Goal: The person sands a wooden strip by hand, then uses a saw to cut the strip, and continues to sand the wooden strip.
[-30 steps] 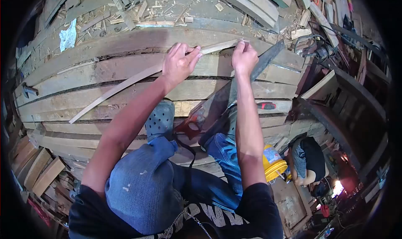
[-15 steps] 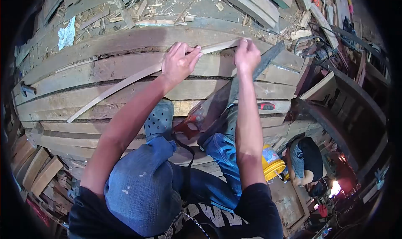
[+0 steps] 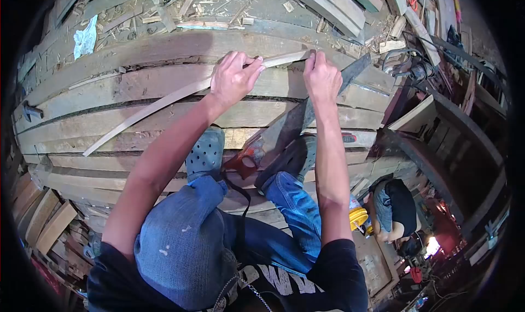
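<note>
Two hands on one thin wood strip (image 3: 147, 109), over weathered planks (image 3: 180, 77).
Left hand (image 3: 234, 81): fingers curled around strip, right of its middle, thumb toward the right hand. Right hand (image 3: 322, 81): fingers folded in at strip's right end, thumb and index pinching it; exact fingertip contact hidden. Strip bows slightly, runs lower left to upper right above the planks; cannot tell if it touches them. Handsaw (image 3: 290, 125) lies between the feet, blade passing under right forearm. Red-grey tool (image 3: 349, 138) just right of that forearm. Another person (image 3: 398, 207) bent over, lower right, near yellow bucket (image 3: 358, 218).
</note>
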`<state>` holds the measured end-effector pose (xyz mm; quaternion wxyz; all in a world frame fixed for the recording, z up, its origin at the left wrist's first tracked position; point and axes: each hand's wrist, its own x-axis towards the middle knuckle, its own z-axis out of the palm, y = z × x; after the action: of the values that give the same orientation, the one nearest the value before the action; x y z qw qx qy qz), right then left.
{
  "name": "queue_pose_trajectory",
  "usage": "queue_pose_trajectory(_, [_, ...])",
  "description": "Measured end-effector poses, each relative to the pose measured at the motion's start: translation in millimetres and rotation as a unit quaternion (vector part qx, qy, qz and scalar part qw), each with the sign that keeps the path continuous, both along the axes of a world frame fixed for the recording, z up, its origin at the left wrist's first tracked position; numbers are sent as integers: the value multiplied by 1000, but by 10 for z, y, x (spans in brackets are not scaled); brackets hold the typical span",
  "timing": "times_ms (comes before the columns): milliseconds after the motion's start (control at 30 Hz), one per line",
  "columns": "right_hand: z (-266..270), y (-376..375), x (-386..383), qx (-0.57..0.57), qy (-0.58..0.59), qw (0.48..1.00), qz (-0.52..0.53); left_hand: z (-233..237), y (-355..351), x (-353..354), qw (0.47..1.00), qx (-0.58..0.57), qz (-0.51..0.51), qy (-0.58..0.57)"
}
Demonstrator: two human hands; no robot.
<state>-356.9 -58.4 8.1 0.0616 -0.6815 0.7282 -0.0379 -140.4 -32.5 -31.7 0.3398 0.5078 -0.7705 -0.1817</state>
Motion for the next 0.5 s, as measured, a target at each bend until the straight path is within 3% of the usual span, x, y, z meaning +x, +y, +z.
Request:
queue_pose_trajectory(267, [-62, -5, 21, -6, 97, 995, 39, -19, -9, 10, 1000, 9, 3, 3])
queue_pose_trajectory(500, [-139, 95, 37, -73, 68, 994, 42, 28, -3, 10, 1000, 4, 0, -9])
